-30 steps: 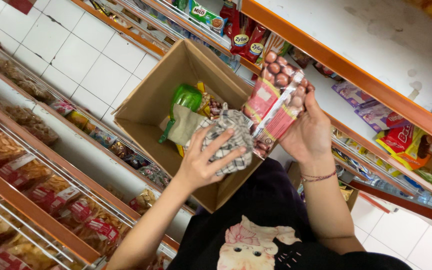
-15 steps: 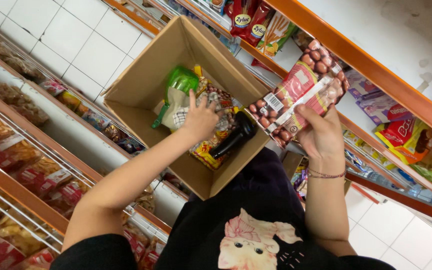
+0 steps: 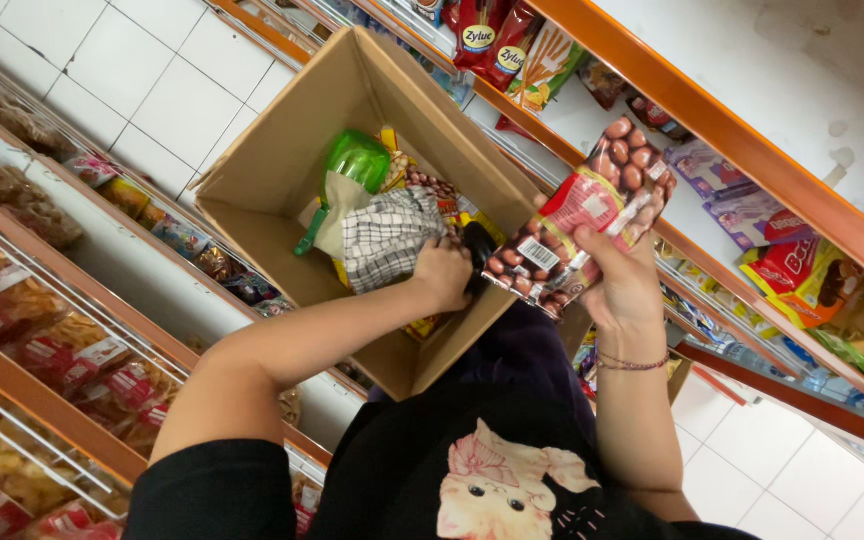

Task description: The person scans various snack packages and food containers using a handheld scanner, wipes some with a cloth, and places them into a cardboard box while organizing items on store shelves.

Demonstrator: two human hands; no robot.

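Note:
An open cardboard box (image 3: 282, 140) sits in front of me at chest height. Inside it lie a green packet (image 3: 357, 160), a checked cloth bundle (image 3: 387, 235) and several snack packets. My left hand (image 3: 442, 272) reaches into the box, its fingers curled on the right end of the checked bundle, next to a dark item (image 3: 474, 248). My right hand (image 3: 617, 280), with a bracelet on the wrist, holds up red packets printed with brown nuts (image 3: 582, 220) beside the box's right edge, the thumb across their front.
Orange-edged shelves (image 3: 752, 130) with red, purple and yellow snack packets run along the right. More shelves with bagged snacks (image 3: 62, 350) stand on the left. A white tiled floor (image 3: 142, 70) lies between them. My black printed shirt (image 3: 492, 490) fills the bottom.
My left hand has brought the checked bundle down from above the box and now rests inside with it. My right hand has shifted slightly right with the nut packets.

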